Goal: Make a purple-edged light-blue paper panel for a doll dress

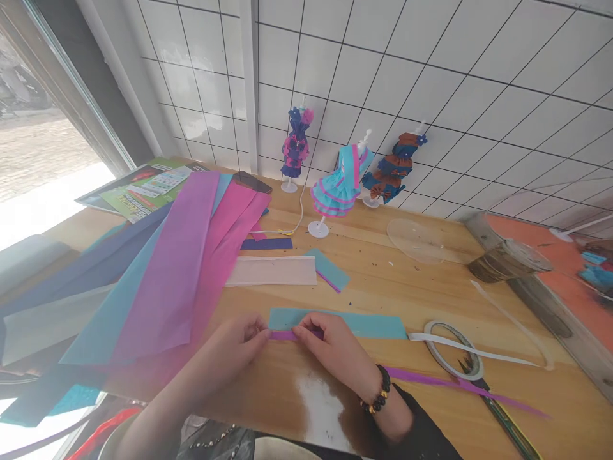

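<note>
A teal paper strip (373, 324) lies flat on the wooden table in front of me. Along its near edge runs a narrow purple paper strip (283, 335), whose loose length trails off to the right beyond my wrist. My left hand (246, 338) has thumb and fingers closed at the left end of the purple strip. Close by, my right hand (330, 345) pinches the same strip against the teal edge, its fingertips bent down. A white backing ribbon (507, 358) extends from the teal strip's right end across a roll of tape (431, 331).
A utility knife (512, 425) lies at the right. Large coloured paper sheets (172, 268) cover the left side. Behind are a cream strip (272, 271), a folded teal piece (330, 271), stands with paper dresses (338, 185), a clear disc (416, 241) and a round container (498, 262).
</note>
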The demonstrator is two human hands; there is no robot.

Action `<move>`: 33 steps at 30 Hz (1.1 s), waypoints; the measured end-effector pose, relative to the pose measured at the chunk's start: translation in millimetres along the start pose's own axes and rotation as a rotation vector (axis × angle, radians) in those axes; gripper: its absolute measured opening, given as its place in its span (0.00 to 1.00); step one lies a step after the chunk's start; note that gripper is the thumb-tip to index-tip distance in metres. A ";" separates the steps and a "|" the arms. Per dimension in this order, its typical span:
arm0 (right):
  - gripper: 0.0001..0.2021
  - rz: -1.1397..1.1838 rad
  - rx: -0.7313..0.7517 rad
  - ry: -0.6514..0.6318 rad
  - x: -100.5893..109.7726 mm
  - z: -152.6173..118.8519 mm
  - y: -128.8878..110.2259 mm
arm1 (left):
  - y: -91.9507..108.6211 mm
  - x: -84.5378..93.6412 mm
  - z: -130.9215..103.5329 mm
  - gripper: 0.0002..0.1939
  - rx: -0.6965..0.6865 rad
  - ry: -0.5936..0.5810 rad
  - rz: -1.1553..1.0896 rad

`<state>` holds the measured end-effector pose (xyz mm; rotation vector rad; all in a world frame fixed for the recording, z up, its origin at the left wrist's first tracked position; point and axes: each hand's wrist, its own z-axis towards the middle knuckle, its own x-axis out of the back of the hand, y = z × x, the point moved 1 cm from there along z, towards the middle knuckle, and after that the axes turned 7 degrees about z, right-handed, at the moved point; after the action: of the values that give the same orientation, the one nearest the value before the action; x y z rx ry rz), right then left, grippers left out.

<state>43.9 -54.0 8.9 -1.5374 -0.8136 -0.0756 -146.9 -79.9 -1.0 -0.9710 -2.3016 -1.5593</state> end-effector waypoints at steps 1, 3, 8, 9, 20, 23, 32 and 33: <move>0.11 0.003 0.008 0.004 -0.5 0.0 -0.1 | 0.3 0.2 0.3 0.14 0.005 -0.001 0.000; 0.09 0.011 0.023 0.002 -1.8 0.1 -0.8 | 0.8 0.5 1.1 0.14 0.009 0.004 0.014; 0.09 -0.012 0.004 0.006 -4.5 2.2 -2.1 | 0.3 -0.3 4.0 0.15 0.055 0.032 0.063; 0.10 -0.017 -0.005 0.015 -4.7 2.6 -2.1 | 0.4 -0.7 4.5 0.15 0.065 0.039 0.069; 0.10 -0.106 -0.091 0.066 -8.6 5.4 -6.7 | 8.5 -1.9 7.0 0.15 0.127 0.147 0.182; 0.11 -0.126 -0.104 0.081 -9.3 5.9 -6.3 | 10.2 -2.4 8.6 0.14 0.117 0.181 0.243; 0.10 -0.134 -0.110 0.100 -9.9 7.0 -4.8 | 13.9 -4.0 11.1 0.13 0.136 0.201 0.338; 0.10 -0.136 -0.109 0.100 -10.1 7.1 -4.4 | 13.3 -4.4 11.3 0.13 0.137 0.203 0.345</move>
<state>31.1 -52.4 6.4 -1.5659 -0.8445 -0.2983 -133.2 -68.6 2.0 -1.0540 -1.9509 -1.2787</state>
